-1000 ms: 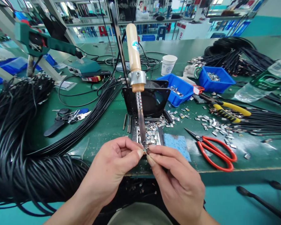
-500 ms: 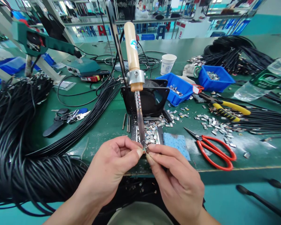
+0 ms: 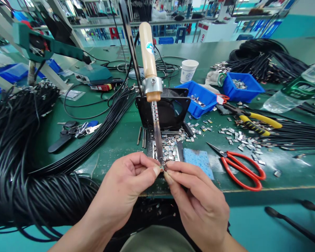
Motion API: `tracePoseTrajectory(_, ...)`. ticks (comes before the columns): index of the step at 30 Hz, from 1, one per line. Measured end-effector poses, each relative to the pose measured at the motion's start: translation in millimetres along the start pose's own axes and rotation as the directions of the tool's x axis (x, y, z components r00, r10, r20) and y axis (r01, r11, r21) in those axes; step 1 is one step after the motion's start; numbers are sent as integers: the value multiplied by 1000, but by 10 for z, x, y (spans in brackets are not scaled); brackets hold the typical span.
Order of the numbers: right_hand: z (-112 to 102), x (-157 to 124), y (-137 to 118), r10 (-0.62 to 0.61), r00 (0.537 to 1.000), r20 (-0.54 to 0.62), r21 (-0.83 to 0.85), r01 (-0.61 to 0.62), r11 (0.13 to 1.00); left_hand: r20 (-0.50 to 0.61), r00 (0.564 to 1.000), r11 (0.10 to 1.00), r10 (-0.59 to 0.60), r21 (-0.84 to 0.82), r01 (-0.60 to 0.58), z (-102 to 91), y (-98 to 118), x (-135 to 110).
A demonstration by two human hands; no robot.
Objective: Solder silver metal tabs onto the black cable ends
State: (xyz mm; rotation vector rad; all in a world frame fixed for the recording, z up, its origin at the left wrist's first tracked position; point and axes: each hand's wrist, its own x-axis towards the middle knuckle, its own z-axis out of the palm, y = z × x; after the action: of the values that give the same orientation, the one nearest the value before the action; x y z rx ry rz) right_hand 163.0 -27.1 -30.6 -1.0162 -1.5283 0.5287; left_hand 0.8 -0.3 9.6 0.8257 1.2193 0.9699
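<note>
A soldering iron [image 3: 148, 52] with a wooden handle is clamped to a stand, its tip pointing down between my hands. Right below that tip, my left hand [image 3: 126, 182] pinches something tiny between thumb and forefinger. My right hand [image 3: 199, 192] is closed in a pinch from the other side, its fingertips almost meeting the left ones. Thin wire ends [image 3: 162, 168] show between the fingertips; which hand grips them, and what they join, is too small to tell. Behind the fingers, small metal connectors [image 3: 170, 150] lie heaped in a tray under the iron.
Right of my hands are a blue sponge [image 3: 196, 162], red-handled scissors [image 3: 243, 169] and yellow-handled pliers [image 3: 259, 122]. A black fan [image 3: 162, 113] stands behind the iron, near blue bins [image 3: 199, 108]. Black cables [image 3: 36, 196] cover the left side, beside keys [image 3: 78, 129]. A paper cup [image 3: 189, 70] stands further back.
Both hands keep their pinch under the iron's tip with hardly any movement. The whole view has shifted very slightly.
</note>
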Motion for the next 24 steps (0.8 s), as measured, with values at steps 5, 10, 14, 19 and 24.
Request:
tracePoseTrajectory(5, -7, -11, 1, -8, 1000, -4, -1, 8, 1000, 3, 1000, 1000, 1, -9, -1, 1, -3, 6)
tracePoseTrajectory(10, -2, -20, 7, -7, 1000, 2, 9, 7, 1000, 17, 1000, 1000, -4, -21, 4, 6, -7, 20)
tracePoseTrajectory(14, -6, -23, 14, -14, 1000, 2, 24, 14, 1000, 27, 999, 999, -17, -43, 18, -4, -5, 17)
tracePoseTrajectory(19, -13, -26, 21, -25, 1000, 1, 28, 25, 999, 30, 999, 998, -36, -46, 37, -11, -2, 17)
tracePoseTrajectory(24, -16, -33, 25, -24, 1000, 10, 21, 24, 999, 28, 999, 998, -45, -41, 46, -13, -3, 32)
